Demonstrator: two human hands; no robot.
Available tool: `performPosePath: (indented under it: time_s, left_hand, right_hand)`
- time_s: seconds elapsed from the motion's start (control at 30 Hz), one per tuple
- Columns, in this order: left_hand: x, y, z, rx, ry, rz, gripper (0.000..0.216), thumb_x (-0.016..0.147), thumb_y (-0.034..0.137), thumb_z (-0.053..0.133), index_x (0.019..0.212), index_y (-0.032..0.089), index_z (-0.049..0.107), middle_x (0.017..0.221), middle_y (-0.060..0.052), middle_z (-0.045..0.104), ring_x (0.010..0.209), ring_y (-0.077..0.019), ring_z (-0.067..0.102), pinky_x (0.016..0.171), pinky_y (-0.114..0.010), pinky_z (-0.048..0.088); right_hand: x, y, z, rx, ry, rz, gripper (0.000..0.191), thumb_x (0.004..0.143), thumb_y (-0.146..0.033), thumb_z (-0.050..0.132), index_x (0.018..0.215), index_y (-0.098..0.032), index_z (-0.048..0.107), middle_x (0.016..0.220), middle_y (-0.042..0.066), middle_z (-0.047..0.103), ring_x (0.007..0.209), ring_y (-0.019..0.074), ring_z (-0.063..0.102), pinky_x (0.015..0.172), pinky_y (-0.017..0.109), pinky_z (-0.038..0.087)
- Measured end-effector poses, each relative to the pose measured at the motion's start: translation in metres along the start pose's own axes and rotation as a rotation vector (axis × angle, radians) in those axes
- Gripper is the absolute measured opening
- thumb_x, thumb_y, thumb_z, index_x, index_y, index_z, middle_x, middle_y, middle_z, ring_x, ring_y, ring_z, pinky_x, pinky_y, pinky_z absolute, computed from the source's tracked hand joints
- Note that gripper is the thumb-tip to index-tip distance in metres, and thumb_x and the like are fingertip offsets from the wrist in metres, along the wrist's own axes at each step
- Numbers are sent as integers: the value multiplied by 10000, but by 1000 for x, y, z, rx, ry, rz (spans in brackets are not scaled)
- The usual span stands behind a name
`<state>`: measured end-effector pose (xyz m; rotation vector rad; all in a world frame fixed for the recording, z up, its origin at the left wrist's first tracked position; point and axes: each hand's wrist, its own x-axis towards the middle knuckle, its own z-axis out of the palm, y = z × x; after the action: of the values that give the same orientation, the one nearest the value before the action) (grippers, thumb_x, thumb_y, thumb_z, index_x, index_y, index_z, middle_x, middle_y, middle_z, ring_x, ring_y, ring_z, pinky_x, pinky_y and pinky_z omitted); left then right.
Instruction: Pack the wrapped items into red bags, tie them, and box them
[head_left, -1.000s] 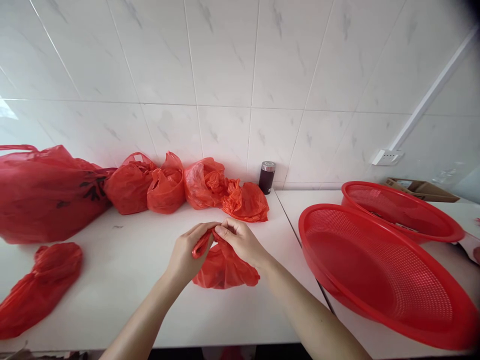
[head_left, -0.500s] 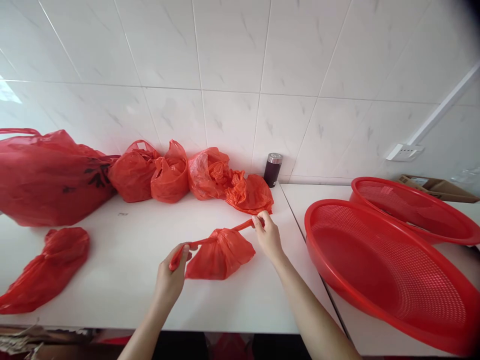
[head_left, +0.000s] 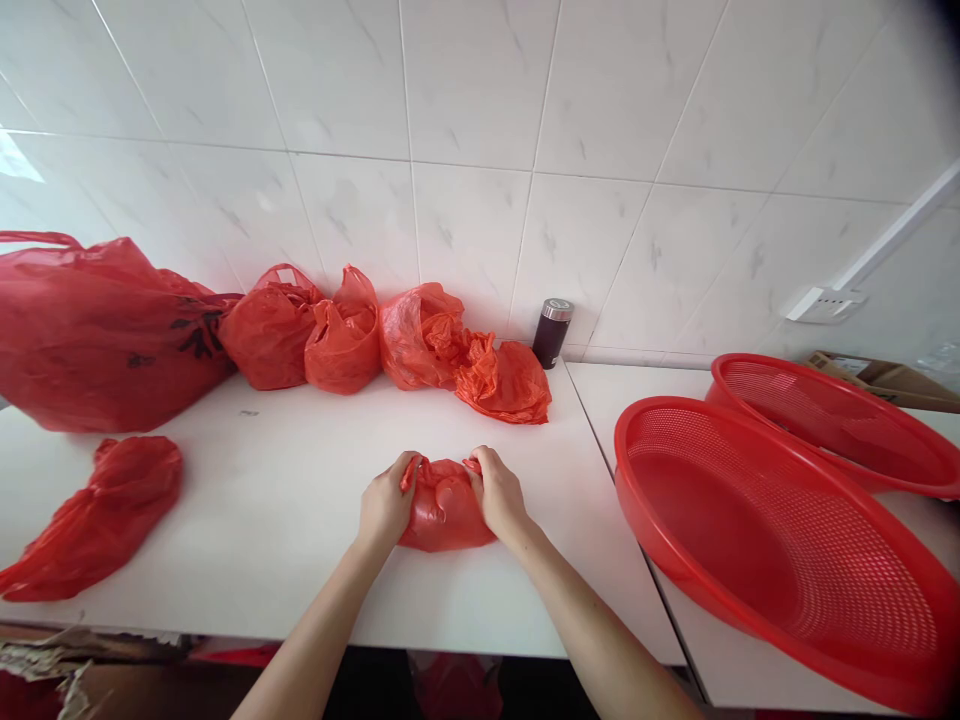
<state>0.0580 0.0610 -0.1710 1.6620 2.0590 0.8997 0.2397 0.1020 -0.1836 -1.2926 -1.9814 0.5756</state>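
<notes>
A small red plastic bag (head_left: 448,515) rests on the white table in front of me, its sides bunched inward. My left hand (head_left: 387,503) is closed on the bag's upper left side, with a bit of red plastic poking out by the thumb. On the opposite side, my right hand (head_left: 500,494) grips the bag's upper right edge. What the bag contains cannot be made out. Behind it sits a crumpled red bag (head_left: 517,383), apart from both hands.
Several tied red bags (head_left: 341,345) line the tiled wall, beside a large red bag (head_left: 105,340). Another red bag (head_left: 112,515) lies at left. A dark flask (head_left: 553,335) stands behind. Two red plastic baskets (head_left: 720,530) occupy the right, near a cardboard box (head_left: 892,378).
Both hands have moved closer together, from stretching the bag's handles out sideways to gripping its two sides. The bag looks more compact and rounder. The view has shifted slightly.
</notes>
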Motion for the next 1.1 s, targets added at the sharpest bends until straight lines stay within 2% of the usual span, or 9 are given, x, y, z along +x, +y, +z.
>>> performPosePath:
  time_s: [0.1,0.37,0.57,0.8,1.1]
  left_hand:
    - [6,-1,1,85,-29,14,277,913,292,357,1048,288,599,975,-41,713,797,-223,620,664,-285,392]
    - [11,2,4,239,-95,-13,317,894,230,373,1099,297,605,953,-47,728,773,-219,640,635,-279,391]
    - [19,2,6,326,-115,-5,328,883,226,379,1089,307,621,957,-50,733,785,-232,648,622,-291,389]
    - [41,-1,11,438,-101,-14,351,901,271,381,1144,294,634,1035,-94,730,840,-262,661,667,-324,407]
    - [45,-6,17,460,-58,15,362,913,285,364,1153,313,634,1076,-68,720,839,-256,655,662,-319,394]
  right_hand:
    - [1,6,-1,-18,-11,8,171,935,-270,348,957,-230,513,989,34,615,790,179,597,684,287,435]
    - [1,13,5,-50,3,47,160,925,-219,336,994,-234,479,1067,23,624,893,168,621,707,272,441]
    - [11,19,5,-133,-37,78,138,930,-201,363,986,-238,483,1045,15,645,853,157,627,680,257,410]
    - [27,19,3,-263,-75,128,177,928,-163,359,1025,-230,491,1063,39,644,804,166,621,654,265,370]
    - [27,17,5,-324,-88,148,189,943,-154,347,1056,-228,479,1097,49,637,846,177,623,649,274,354]
